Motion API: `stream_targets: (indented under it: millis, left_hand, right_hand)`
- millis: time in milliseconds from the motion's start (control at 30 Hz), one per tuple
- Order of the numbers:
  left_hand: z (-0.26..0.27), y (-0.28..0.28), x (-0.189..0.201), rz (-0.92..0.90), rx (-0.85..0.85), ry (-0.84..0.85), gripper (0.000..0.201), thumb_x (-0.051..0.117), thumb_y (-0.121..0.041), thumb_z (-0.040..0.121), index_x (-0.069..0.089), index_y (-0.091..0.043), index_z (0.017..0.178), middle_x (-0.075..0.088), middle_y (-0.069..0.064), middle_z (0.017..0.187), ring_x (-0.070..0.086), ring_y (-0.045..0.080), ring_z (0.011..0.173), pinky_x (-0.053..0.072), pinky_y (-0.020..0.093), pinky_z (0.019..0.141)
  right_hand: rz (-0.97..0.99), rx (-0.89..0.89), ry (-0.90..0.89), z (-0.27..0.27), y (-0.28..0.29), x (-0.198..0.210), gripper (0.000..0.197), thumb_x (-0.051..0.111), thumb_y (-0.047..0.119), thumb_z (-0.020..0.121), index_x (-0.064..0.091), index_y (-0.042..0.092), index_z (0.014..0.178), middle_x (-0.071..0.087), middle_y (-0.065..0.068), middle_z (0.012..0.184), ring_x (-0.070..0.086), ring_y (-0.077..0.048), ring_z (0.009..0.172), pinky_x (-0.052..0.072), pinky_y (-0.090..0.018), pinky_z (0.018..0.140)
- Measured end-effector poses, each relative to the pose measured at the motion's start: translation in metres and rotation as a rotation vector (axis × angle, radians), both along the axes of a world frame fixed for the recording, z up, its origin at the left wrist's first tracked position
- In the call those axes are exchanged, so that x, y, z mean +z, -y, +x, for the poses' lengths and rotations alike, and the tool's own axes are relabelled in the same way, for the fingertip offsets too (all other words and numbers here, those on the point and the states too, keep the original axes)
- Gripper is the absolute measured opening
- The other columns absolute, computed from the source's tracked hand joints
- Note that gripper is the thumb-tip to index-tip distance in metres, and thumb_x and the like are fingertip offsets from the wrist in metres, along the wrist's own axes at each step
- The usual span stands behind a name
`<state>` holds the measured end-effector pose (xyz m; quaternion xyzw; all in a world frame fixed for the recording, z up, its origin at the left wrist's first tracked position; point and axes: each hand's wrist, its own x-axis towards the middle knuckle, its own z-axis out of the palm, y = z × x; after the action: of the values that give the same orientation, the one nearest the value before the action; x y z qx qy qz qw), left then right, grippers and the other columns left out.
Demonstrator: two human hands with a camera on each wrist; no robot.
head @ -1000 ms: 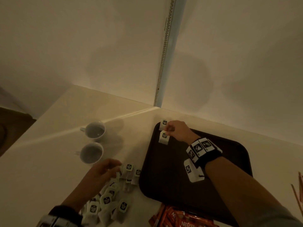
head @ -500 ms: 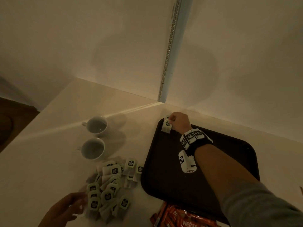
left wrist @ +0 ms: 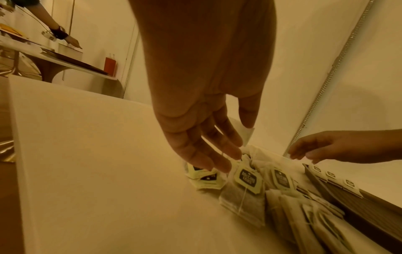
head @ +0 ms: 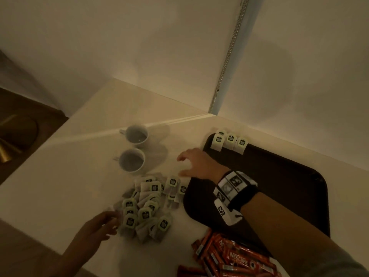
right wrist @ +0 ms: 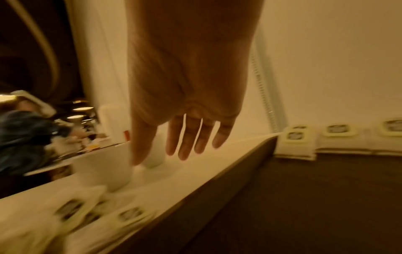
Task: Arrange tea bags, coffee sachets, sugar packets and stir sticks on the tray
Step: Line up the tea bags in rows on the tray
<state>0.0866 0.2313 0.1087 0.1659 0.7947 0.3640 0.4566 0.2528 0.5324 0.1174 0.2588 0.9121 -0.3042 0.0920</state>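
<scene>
The right hand [head: 199, 164] has left the far corner of the tray [head: 279, 186], where it was setting down tea bags a moment ago, and has swung back across the tray's edge toward the pile; the left hand [head: 99, 226] has come forward again to the pile's near side. Four placed tea bags [head: 229, 141] now lie in a row beyond the right hand, in the tray's far corner. The loose tea bags [head: 149, 202] lie heaped on the worktop [head: 69, 176] between the two hands.

The right hand is spread wide and empty, fingers straight. The left hand's fingers [left wrist: 208, 154] are loosely extended, tips touching the topmost bags, with nothing pinched yet as far as I can tell.

The tea-bag step looks barely begun. Next, each hand probably needs to pinch a single bag by its tag, free of tangled strings. The coffee sachets [head: 235, 256] wait near the right forearm, off the tray.
</scene>
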Motion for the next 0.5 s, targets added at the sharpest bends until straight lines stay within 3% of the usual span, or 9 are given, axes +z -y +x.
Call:
stream_targets:
  millis: [100, 200, 267, 400, 500]
  left_hand:
    - [0.001, 0.004, -0.001, 0.021, -0.020, 0.003, 0.016, 0.051, -0.005, 0.095, 0.065, -0.013, 0.094, 0.070, 0.009, 0.085, 0.062, 0.027, 0.074, 0.044, 0.033, 0.067]
    - [0.003, 0.013, 0.000, 0.053, -0.021, -0.013, 0.016, 0.052, -0.004, 0.094, 0.066, -0.012, 0.094, 0.071, 0.001, 0.077, 0.062, 0.026, 0.072, 0.044, 0.033, 0.067]
    - [0.005, 0.019, 0.001, 0.064, -0.029, -0.020, 0.016, 0.051, -0.004, 0.095, 0.066, -0.012, 0.094, 0.071, 0.003, 0.079, 0.062, 0.026, 0.072, 0.044, 0.032, 0.067]
    - [0.007, 0.026, 0.002, 0.083, -0.054, -0.028, 0.017, 0.050, -0.006, 0.096, 0.066, -0.013, 0.097, 0.070, 0.006, 0.087, 0.064, 0.026, 0.076, 0.045, 0.033, 0.069]
    - [0.006, 0.031, 0.001, 0.098, -0.075, -0.039, 0.018, 0.050, -0.008, 0.096, 0.066, -0.015, 0.099, 0.071, 0.005, 0.088, 0.065, 0.028, 0.081, 0.047, 0.033, 0.071]
  right_hand:
    - [0.019, 0.209, 0.232, -0.014, 0.035, -0.007, 0.100, 0.079, 0.053, 0.064, 0.029, 0.019, 0.144, 0.035, -0.005, 0.143, 0.034, -0.026, 0.127, 0.032, -0.043, 0.105]
    - [0.140, 0.262, 0.331, -0.017, 0.054, -0.014, 0.121, 0.084, 0.056, 0.050, 0.021, 0.015, 0.145, 0.029, -0.009, 0.141, 0.030, -0.031, 0.127, 0.033, -0.051, 0.104]
    - [0.205, 0.256, 0.350, -0.017, 0.066, -0.016, 0.117, 0.085, 0.054, 0.051, 0.025, 0.012, 0.142, 0.030, -0.012, 0.138, 0.031, -0.032, 0.125, 0.036, -0.051, 0.101]
    - [0.185, 0.181, 0.292, -0.016, 0.081, -0.017, 0.090, 0.085, 0.042, 0.058, 0.038, 0.009, 0.127, 0.040, -0.012, 0.125, 0.041, -0.030, 0.114, 0.044, -0.043, 0.092]
    - [0.141, 0.137, 0.307, -0.016, 0.086, -0.010, 0.087, 0.083, 0.046, 0.061, 0.039, 0.009, 0.128, 0.036, -0.012, 0.126, 0.037, -0.030, 0.116, 0.043, -0.044, 0.096]
